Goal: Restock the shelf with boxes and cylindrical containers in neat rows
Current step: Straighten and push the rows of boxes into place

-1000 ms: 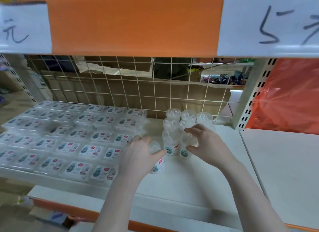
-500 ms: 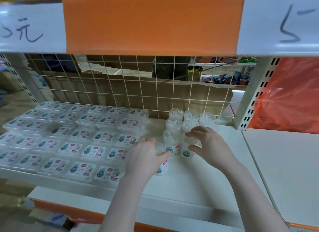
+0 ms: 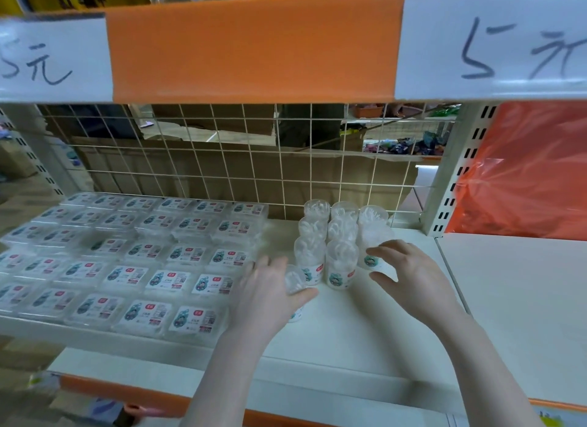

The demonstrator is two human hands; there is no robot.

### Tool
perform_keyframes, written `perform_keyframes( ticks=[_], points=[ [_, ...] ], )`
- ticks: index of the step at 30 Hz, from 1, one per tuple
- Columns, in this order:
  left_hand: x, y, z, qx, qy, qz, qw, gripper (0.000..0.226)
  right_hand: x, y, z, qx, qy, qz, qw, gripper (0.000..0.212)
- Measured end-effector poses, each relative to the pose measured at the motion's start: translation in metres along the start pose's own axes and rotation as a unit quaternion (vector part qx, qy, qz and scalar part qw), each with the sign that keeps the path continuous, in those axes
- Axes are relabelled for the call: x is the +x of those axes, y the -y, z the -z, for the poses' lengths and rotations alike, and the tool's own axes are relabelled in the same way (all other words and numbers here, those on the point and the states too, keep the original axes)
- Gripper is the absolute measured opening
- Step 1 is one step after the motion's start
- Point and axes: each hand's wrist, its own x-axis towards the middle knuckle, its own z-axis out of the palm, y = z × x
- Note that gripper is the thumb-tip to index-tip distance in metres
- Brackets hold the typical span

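Clear cylindrical containers with small cartoon labels stand in three short rows at the back right of the white shelf. My left hand grips one more clear container at the front of the left row; the hand hides most of it. My right hand curls finger and thumb around the front container of the right row. Flat clear boxes with the same labels lie in neat rows over the shelf's left half.
A wire grid backs the shelf, with cardboard behind it. A perforated upright post bounds the right side, with orange plastic beyond it. The upper shelf's orange edge with handwritten price labels hangs overhead.
My right hand has shifted right, from the middle of the cluster to the right row's front container. My left hand keeps hold of its container by the left row.
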Motion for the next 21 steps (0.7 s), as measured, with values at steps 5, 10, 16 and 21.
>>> perform_keyframes(
  ticks=[5,10,16,21],
  points=[
    [0.002,0.014,0.008,-0.054,0.068,-0.075,0.993,0.076,-0.018,-0.016,-0.003,-0.022,0.02,-0.049,0.998,0.034],
    [0.004,0.017,0.015,-0.041,0.088,-0.097,0.991,0.069,-0.029,-0.031,-0.008,-0.032,0.049,-0.08,0.995,0.032],
    [-0.001,0.002,0.017,-0.014,0.058,-0.14,0.988,0.061,-0.034,-0.047,-0.013,-0.066,0.063,-0.092,0.992,0.034],
    [-0.001,-0.026,0.019,-0.018,0.042,-0.184,0.982,0.059,-0.039,-0.059,-0.008,-0.066,0.064,-0.115,0.989,0.038]
  ],
)
